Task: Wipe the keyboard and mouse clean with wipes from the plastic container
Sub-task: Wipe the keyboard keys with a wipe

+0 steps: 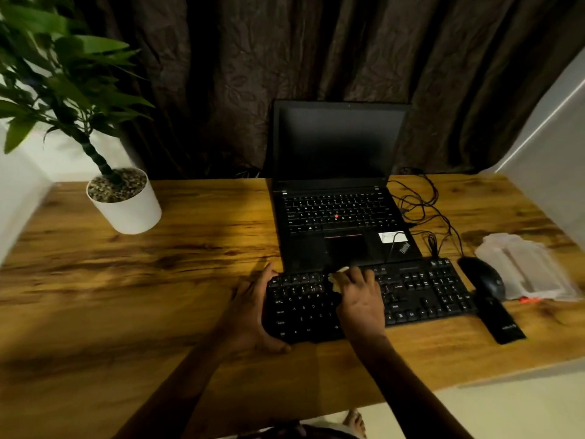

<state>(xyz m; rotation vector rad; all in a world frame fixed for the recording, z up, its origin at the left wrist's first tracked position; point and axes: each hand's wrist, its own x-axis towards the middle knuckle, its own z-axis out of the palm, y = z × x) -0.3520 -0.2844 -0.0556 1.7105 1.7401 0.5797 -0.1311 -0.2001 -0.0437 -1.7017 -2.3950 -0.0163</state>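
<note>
A black external keyboard (pixel 421 293) lies on the wooden desk in front of an open laptop. My left hand (pixel 253 308) grips the keyboard's left end, thumb at the front edge and fingers at the back. My right hand (pixel 359 296) holds a crumpled pale wipe (pixel 337 278) and presses it on the upper rows left of the keyboard's middle. A black mouse (pixel 484 277) sits on a black pad just right of the keyboard. The clear plastic container (pixel 528 270) of wipes lies right of the mouse.
The open black laptop (pixel 338 191) stands behind the keyboard, with tangled black cables (pixel 424 201) to its right. A potted plant in a white pot (pixel 126 207) stands at the desk's back left. The desk's front edge (pixel 474 381) runs near my arms.
</note>
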